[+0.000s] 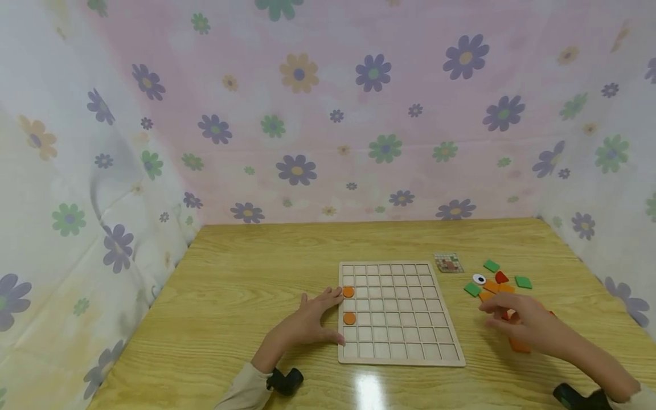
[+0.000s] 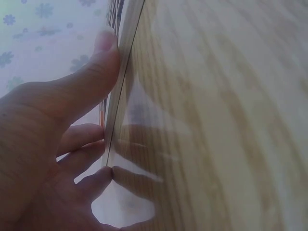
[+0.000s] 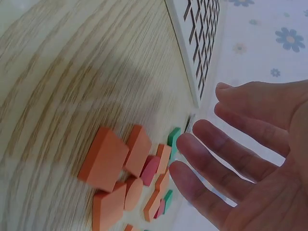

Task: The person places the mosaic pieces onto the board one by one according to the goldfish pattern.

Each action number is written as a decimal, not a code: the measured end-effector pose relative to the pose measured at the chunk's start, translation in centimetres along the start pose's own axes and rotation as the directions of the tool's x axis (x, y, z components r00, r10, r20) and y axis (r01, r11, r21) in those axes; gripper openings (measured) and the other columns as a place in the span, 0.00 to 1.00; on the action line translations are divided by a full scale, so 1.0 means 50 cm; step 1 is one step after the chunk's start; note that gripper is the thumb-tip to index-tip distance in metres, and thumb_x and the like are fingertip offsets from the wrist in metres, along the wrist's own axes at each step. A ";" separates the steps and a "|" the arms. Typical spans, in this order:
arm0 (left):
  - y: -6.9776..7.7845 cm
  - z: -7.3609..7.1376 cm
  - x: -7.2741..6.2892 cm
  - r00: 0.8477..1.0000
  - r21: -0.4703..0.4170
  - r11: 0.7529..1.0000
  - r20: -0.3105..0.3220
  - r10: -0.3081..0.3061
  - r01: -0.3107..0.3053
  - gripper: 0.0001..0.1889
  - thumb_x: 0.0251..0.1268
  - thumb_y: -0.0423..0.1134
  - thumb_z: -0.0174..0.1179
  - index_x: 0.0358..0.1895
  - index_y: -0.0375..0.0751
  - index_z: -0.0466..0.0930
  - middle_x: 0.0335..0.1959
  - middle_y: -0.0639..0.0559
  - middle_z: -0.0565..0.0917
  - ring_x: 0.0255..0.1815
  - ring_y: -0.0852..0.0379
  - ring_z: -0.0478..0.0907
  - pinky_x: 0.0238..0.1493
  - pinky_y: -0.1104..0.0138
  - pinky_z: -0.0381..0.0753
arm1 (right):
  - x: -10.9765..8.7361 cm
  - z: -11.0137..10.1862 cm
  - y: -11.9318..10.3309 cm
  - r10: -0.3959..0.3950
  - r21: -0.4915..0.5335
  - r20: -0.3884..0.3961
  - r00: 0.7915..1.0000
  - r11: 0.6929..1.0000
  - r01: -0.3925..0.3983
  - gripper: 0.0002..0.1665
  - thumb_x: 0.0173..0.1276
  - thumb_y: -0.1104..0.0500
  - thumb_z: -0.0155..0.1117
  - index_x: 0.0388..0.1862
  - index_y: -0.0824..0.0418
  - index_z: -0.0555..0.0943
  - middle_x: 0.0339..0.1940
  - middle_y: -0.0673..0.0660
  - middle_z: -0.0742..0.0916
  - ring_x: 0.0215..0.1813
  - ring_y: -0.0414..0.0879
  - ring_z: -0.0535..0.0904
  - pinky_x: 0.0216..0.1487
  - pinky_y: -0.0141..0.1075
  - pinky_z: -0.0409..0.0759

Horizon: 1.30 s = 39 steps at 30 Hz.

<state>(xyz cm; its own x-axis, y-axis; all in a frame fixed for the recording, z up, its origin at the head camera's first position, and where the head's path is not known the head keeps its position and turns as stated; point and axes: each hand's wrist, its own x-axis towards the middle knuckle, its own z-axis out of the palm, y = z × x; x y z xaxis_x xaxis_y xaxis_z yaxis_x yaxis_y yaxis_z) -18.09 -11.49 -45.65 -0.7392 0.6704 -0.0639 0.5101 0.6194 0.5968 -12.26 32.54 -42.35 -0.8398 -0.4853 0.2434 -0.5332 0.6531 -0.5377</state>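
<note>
A wooden grid board (image 1: 392,314) lies on the table, with one orange round piece (image 1: 348,292) and another orange piece (image 1: 349,318) in its left column. My left hand (image 1: 310,320) rests at the board's left edge, thumb and fingertips spread along the rim; the left wrist view shows the thumb (image 2: 98,62) against that rim. Right of the board, my right hand (image 1: 530,322) hovers over a loose heap of pieces, its fingers loosely bent with nothing between them. In the right wrist view orange blocks (image 3: 103,159) and a red piece (image 3: 150,171) lie below the fingers. The hand hides part of the heap in the head view.
A small patterned card (image 1: 449,262) lies beyond the board's upper right corner. Green tiles (image 1: 523,282), a white eye piece (image 1: 479,279) and a red piece (image 1: 501,277) are scattered near the right hand. Flowered cloth (image 1: 338,114) encloses the table (image 1: 246,273) at the back and sides.
</note>
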 end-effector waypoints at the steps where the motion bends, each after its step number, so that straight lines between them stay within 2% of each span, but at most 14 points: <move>1: 0.000 0.000 0.000 1.000 0.000 1.000 0.000 0.001 -0.001 0.47 0.50 0.58 0.68 0.72 0.41 0.59 0.75 0.50 0.53 0.75 0.47 0.44 0.64 0.34 0.32 | -0.004 -0.002 0.002 0.007 -0.004 -0.009 1.000 1.000 -0.007 0.09 0.60 0.68 0.67 0.40 0.64 0.81 0.32 0.45 0.82 0.31 0.31 0.73 0.23 0.30 0.76; 4: 0.000 0.000 -0.001 1.000 -0.004 1.000 0.000 0.003 -0.003 0.47 0.50 0.58 0.68 0.72 0.41 0.59 0.75 0.49 0.53 0.75 0.47 0.44 0.64 0.34 0.32 | -0.014 -0.009 0.010 0.026 -0.006 -0.018 1.000 1.000 -0.026 0.09 0.59 0.68 0.67 0.40 0.64 0.82 0.31 0.44 0.81 0.31 0.31 0.73 0.23 0.31 0.75; 12: 0.001 -0.001 -0.001 1.000 0.005 1.000 -0.005 -0.009 0.009 0.48 0.49 0.57 0.68 0.72 0.42 0.59 0.75 0.50 0.53 0.75 0.47 0.44 0.65 0.35 0.32 | -0.032 -0.023 0.050 0.043 0.003 -0.025 0.999 0.999 -0.043 0.12 0.58 0.69 0.68 0.42 0.63 0.82 0.36 0.48 0.83 0.34 0.31 0.75 0.23 0.31 0.76; 17: 0.001 0.000 -0.003 1.000 -0.003 1.000 -0.001 -0.009 0.009 0.48 0.49 0.56 0.69 0.73 0.42 0.58 0.75 0.50 0.53 0.75 0.47 0.43 0.65 0.35 0.31 | -0.046 -0.027 0.078 0.045 -0.017 -0.039 0.998 0.999 -0.045 0.10 0.57 0.69 0.69 0.39 0.64 0.82 0.33 0.48 0.83 0.31 0.31 0.74 0.23 0.30 0.76; 24: 0.001 0.001 -0.003 1.000 -0.015 1.000 -0.012 -0.003 0.003 0.47 0.50 0.56 0.69 0.72 0.41 0.59 0.75 0.50 0.53 0.75 0.46 0.44 0.65 0.35 0.31 | -0.059 -0.020 0.108 0.090 -0.090 -0.047 0.995 0.992 -0.094 0.07 0.56 0.67 0.70 0.34 0.61 0.83 0.27 0.39 0.78 0.25 0.30 0.68 0.20 0.30 0.69; 28: 0.001 0.002 0.000 1.000 0.004 1.000 -0.016 -0.013 0.013 0.47 0.50 0.57 0.68 0.72 0.42 0.59 0.75 0.51 0.53 0.75 0.47 0.44 0.65 0.36 0.32 | -0.060 -0.018 0.114 0.119 -0.131 -0.082 0.990 0.983 -0.129 0.08 0.54 0.69 0.71 0.32 0.59 0.84 0.27 0.36 0.77 0.24 0.29 0.68 0.20 0.30 0.69; 31: 0.000 0.002 0.001 1.000 0.005 1.000 -0.015 -0.010 0.010 0.47 0.50 0.58 0.68 0.72 0.42 0.59 0.75 0.51 0.53 0.75 0.48 0.44 0.65 0.36 0.32 | -0.059 -0.014 0.118 0.138 -0.176 -0.106 0.985 0.972 -0.156 0.10 0.50 0.70 0.71 0.30 0.58 0.84 0.26 0.37 0.78 0.24 0.29 0.67 0.21 0.30 0.70; 35: 0.000 0.003 -0.001 1.000 -0.003 1.000 -0.010 -0.007 0.007 0.47 0.49 0.57 0.69 0.72 0.42 0.59 0.75 0.50 0.53 0.75 0.48 0.44 0.65 0.35 0.31 | -0.058 -0.011 0.113 0.204 -0.199 -0.082 0.976 0.956 -0.216 0.09 0.50 0.68 0.73 0.29 0.58 0.84 0.28 0.43 0.80 0.26 0.29 0.71 0.23 0.30 0.73; 39: 0.000 0.003 -0.001 1.000 0.004 1.000 -0.013 -0.009 0.009 0.47 0.49 0.57 0.68 0.72 0.42 0.59 0.75 0.51 0.53 0.75 0.48 0.44 0.65 0.36 0.31 | -0.054 -0.014 0.098 0.251 -0.215 -0.077 0.965 0.941 -0.262 0.07 0.51 0.64 0.74 0.28 0.57 0.84 0.27 0.43 0.81 0.25 0.30 0.72 0.24 0.30 0.74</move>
<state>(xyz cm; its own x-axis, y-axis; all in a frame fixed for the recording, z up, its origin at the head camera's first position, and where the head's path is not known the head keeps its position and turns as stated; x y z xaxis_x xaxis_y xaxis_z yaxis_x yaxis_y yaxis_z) -17.99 -11.46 -45.77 -0.7494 0.6596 -0.0583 0.5056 0.6269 0.5928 -12.67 37.47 -45.06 -0.9520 -0.2595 0.1622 -0.3037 0.8664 -0.3965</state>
